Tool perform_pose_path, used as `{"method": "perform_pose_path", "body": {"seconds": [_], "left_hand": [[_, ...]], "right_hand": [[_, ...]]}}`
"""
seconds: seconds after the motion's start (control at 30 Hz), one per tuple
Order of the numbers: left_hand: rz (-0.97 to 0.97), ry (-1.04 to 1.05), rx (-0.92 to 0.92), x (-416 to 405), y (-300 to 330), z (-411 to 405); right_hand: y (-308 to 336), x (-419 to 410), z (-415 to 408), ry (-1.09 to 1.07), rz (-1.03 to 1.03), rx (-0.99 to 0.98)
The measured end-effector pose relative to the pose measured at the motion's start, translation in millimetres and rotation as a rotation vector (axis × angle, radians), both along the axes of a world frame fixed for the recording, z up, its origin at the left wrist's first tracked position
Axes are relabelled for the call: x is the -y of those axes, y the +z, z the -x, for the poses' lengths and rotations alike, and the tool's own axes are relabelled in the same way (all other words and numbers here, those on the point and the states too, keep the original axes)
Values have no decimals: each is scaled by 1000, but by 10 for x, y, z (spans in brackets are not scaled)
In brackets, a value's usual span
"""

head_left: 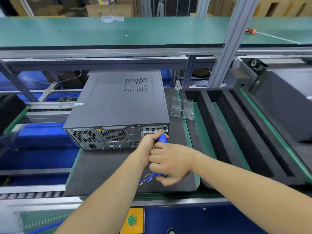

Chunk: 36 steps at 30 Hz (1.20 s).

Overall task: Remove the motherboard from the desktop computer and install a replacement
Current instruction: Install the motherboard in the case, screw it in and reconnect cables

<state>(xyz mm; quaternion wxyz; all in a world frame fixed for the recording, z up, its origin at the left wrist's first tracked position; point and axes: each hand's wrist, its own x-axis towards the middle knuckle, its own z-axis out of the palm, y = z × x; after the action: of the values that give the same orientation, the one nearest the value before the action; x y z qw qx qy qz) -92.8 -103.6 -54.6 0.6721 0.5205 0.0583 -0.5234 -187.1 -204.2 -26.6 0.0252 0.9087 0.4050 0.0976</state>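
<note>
The computer (116,105) lies on its side on the dark mat (101,168), back panel facing the person. Both hands grip a blue screwdriver (162,139): the left hand (148,146) steadies its front, the right hand (170,163) wraps the handle, probably to loosen a rear screw.

No legible text (labels blurred)

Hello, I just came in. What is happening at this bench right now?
A person is working at the back of a closed desktop computer that lies on its side on a dark mat. Both hands hold a blue screwdriver: the left hand grips near its front, the right hand grips its rear. The tip is at the upper right corner of the rear panel. The case cover is still on.
</note>
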Motion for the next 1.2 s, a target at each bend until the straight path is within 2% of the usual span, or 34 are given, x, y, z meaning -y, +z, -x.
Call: {"method": "perform_pose_path", "body": {"seconds": [1.2], "left_hand": [[1,59,10,20,94,44]], "right_hand": [[67,30,11,-21,22,-48]]}}
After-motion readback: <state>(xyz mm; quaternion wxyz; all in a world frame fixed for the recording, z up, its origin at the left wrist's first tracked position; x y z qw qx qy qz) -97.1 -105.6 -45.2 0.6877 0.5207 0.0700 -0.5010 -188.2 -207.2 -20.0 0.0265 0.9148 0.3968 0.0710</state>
